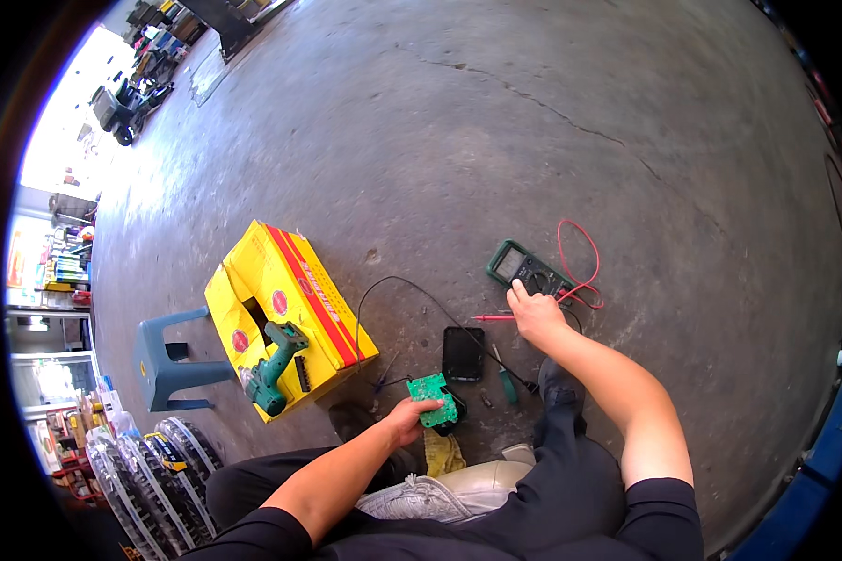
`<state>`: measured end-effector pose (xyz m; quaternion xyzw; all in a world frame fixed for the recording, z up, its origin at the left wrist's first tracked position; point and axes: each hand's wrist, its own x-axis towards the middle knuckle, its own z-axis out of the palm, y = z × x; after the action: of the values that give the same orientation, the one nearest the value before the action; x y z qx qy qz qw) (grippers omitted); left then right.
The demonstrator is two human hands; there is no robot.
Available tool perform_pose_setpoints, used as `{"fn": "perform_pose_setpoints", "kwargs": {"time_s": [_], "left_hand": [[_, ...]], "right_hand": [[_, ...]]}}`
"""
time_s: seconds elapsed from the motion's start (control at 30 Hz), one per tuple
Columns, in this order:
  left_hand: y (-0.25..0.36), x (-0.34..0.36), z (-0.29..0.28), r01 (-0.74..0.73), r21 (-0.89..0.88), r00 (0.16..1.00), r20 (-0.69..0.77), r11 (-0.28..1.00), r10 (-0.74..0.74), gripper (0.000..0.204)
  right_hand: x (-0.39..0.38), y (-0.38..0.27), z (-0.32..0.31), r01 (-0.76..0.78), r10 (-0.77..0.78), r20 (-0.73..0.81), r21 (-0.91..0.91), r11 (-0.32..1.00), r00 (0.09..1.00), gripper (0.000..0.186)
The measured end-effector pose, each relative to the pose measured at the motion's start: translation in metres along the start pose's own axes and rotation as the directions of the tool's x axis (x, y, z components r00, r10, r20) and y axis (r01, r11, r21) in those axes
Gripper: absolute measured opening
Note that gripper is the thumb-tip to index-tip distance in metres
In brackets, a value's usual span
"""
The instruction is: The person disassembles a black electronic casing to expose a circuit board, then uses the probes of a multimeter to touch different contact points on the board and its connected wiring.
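Note:
My left hand grips a green circuit board by its near edge, with the thumb on top. A black part shows at the board's right side. On the floor ahead to the right lies a green-rimmed multimeter, its screen facing up. My right hand reaches to its near edge, one finger stretched onto the face beside the dial; the other fingers are partly hidden. A red probe runs alongside this hand, and I cannot tell whether it touches the fingers. Between the hands lies a black plastic tray-like case.
A green screwdriver lies right of the case. A black cable arcs toward the board. To the left, a green cordless drill rests on a yellow carton beside a blue-grey stool. Tires stand lower left.

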<state>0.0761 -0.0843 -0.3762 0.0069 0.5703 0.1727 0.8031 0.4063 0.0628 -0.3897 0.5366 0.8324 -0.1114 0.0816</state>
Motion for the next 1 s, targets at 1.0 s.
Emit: {"fn": "perform_pose_setpoints", "kwargs": {"time_s": [1.0], "left_hand": [[0.041, -0.079, 0.005, -0.095, 0.239, 0.975, 0.218, 0.966, 0.041, 0.043]], "right_hand": [[-0.094, -0.024, -0.034, -0.487, 0.336, 0.353, 0.634, 0.601, 0.873, 0.043]]}}
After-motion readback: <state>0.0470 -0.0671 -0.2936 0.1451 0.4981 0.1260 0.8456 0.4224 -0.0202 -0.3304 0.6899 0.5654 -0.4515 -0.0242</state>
